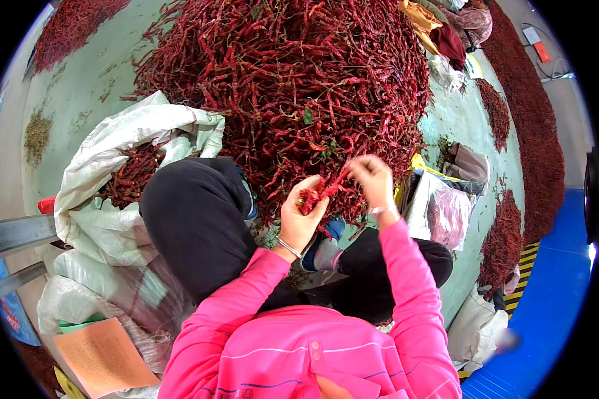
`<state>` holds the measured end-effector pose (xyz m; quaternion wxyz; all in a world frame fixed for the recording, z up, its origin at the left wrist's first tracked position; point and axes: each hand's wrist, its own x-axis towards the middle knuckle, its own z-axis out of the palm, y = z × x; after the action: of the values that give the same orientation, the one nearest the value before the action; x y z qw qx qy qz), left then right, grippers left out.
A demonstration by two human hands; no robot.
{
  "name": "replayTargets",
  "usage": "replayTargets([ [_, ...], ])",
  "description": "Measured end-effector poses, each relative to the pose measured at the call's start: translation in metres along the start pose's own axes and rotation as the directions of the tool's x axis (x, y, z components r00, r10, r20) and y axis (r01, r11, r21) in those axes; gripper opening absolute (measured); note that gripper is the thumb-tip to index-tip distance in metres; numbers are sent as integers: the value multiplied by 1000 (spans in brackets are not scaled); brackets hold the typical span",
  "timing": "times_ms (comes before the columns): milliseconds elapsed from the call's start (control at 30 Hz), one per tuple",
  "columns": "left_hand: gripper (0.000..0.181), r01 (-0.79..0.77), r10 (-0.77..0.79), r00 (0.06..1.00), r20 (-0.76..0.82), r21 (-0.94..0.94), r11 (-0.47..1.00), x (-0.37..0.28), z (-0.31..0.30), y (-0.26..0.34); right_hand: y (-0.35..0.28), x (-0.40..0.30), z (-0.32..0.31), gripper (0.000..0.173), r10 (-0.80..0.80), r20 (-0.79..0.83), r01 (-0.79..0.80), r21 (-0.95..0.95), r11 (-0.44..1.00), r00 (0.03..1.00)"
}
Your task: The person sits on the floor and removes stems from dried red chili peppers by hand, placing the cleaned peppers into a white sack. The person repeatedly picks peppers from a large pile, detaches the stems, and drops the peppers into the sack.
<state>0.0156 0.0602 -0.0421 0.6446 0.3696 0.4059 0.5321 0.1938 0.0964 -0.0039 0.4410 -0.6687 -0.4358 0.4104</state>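
Observation:
My left hand [296, 219] curls around a small bunch of dried red chillies [309, 198], held above the near edge of a large chilli heap [289, 65]. A green stem end shows among the held pods. Close by on the right, my right hand [374, 180] is slightly blurred, its fingertips pinched at the end of a long red chilli [335, 185] that reaches across from the bunch. Left of my bent knee stands a white woven sack [92, 144] with its mouth rolled back. Darker dried chillies [135, 174] lie inside it.
A printed orange sheet [105, 356] lies on sacking at lower left, below a metal bar [20, 234]. Plastic bags [444, 209] sit right of my right hand. Smaller chilli piles [501, 244] line the right, near a blue floor strip [554, 279]. A person [471, 22] is partly visible at upper right.

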Motion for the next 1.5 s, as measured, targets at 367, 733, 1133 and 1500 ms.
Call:
replayTargets([
  [367,18,511,-470,850,240,-157,845,-8,0,-21,37,-51,17,8,165,210,-216,247,945,964],
  [733,19,202,-277,736,617,189,961,-17,11,4,29,55,-8,22,-48,603,483,-587,650,796],
  [1133,19,333,-379,858,347,186,924,-18,11,-2,42,187,27,13,-349,374,386,-922,-39,859],
  [1500,24,291,-325,888,324,150,945,-25,10,-6,-24,166,-12,15,-245,497,491,-866,-92,832],
])
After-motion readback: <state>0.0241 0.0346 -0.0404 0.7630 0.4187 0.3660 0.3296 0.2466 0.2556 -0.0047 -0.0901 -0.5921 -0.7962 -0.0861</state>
